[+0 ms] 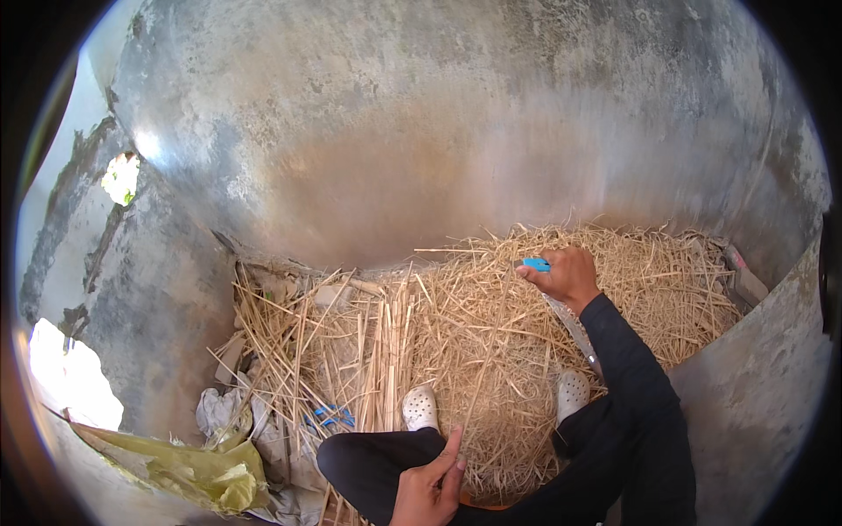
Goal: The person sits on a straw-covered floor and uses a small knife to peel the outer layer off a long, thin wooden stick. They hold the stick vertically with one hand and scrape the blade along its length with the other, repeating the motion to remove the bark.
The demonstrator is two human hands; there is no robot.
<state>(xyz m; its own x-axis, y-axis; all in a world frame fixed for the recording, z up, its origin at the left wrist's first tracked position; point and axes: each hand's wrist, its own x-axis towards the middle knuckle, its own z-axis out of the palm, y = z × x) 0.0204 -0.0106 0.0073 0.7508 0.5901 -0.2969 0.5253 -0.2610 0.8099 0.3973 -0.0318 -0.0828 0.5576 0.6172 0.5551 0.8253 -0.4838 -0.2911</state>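
Observation:
My right hand (568, 279), arm stretched forward, is closed around the blue handle (536, 264) of a bladed tool. Its long grey blade (570, 323) slants back under my forearm toward my right knee; the exact kind of tool is not clear. Low in the view, my left hand (430, 487) is beside my left knee with the index finger stretched forward. Thumb and finger pinch a thin straw stalk (478, 399), which runs forward toward the right hand and blends into the straw behind it.
Loose straw (649, 289) covers the floor around my pale clogs (420, 408). A bundle of split stalks (391, 351) lies left of centre, near a blue cord-like thing (330, 416). A yellow-green sheet (197, 469) sits at lower left. A grey wall (438, 149) curves ahead.

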